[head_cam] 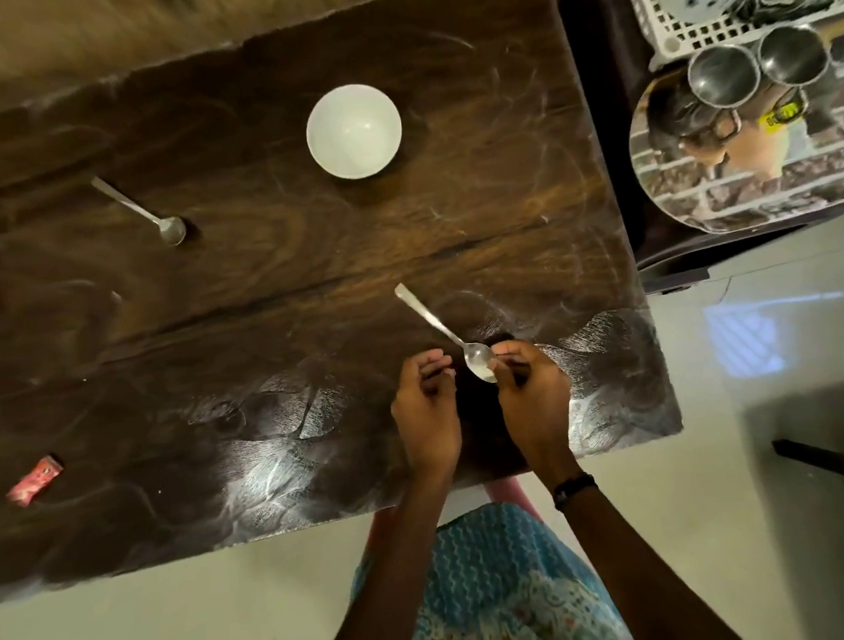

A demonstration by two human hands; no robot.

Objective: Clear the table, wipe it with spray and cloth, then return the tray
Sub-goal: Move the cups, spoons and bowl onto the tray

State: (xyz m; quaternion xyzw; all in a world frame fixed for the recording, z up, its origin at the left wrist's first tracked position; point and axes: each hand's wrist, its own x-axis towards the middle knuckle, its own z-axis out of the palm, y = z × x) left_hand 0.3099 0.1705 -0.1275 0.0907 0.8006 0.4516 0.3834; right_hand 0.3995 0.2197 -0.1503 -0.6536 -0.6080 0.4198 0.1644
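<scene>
Bare table between bowl, 2 spoons and wrapper.

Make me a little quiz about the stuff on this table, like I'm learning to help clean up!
1. How many spoons do you see?
2. True or false: the white bowl sits on the table.
3. Which hand pinches a spoon? A) left B) right

Key:
1. Two: one lying on the table, one being held.
2. True.
3. B. The right hand pinches the spoon by its bowl end; the left hand is curled beside it, holding nothing that shows.
</scene>
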